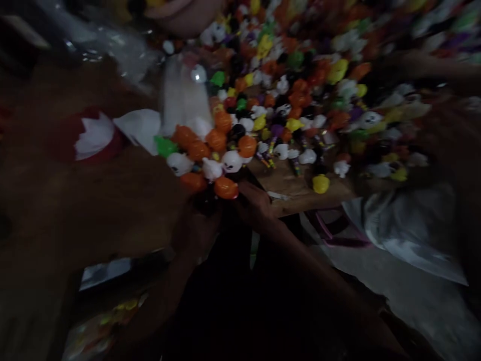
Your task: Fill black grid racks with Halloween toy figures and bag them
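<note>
A bunch of Halloween toys (217, 140) with orange pumpkin, white skull, white ghost and green heads is gathered at the table's front edge. My left hand (197, 223) is closed around the bottom of this bunch, its fingers partly lost in shadow. From the other side, my right hand (255, 203) closes at the lower right of the same bunch. The toys' lower ends are hidden between the hands. Right beside my right hand, a thin white strip (278, 195) lies on the table.
A large pile of similar toys (296, 95) spreads over the wooden table (124, 200). A clear plastic bag (184, 95) lies behind the bunch. To the left is a red round object (118, 143) with white paper. Another person's arm (421, 65) reaches in at right. A pale sack (413, 220) hangs below.
</note>
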{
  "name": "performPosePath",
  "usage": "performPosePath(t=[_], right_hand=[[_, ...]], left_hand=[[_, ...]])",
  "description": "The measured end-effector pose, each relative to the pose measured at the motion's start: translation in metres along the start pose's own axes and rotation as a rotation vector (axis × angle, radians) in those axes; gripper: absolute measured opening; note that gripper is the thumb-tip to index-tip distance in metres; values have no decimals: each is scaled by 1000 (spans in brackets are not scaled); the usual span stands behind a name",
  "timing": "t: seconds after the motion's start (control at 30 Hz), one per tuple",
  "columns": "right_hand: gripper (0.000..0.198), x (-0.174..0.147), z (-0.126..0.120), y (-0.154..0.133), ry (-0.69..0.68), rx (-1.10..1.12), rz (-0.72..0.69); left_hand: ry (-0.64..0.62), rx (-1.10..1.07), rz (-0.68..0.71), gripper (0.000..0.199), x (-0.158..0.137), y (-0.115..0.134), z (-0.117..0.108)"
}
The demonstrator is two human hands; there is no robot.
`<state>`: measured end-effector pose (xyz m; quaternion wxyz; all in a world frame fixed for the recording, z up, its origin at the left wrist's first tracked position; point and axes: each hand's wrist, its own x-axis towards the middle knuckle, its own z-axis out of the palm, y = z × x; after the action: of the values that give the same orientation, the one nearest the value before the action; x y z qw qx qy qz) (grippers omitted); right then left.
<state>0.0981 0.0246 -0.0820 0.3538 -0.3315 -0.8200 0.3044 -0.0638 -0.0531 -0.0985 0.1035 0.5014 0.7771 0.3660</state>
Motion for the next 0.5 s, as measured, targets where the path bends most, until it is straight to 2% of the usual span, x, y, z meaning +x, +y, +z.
performPosePath(t=[0.13,0.23,0.33,0.4,0.5], right_hand=[[14,6,-3,11,-108,-22,-88],[16,6,-4,21,-116,-19,-135],[17,4,-5,25,-85,43,-162],[19,3,-8,24,-76,76,-145],[20,5,-13,19,-86,113,-83]], left_hand=[[3,-90,50,34,-5,-3,-5],[59,-72,61,30,-19,-3,-17],[178,-39,205,26,-31,6,-35],[198,-68,301,32,-31,16,-43],[190,-182,238,41,-22,26,-42]])
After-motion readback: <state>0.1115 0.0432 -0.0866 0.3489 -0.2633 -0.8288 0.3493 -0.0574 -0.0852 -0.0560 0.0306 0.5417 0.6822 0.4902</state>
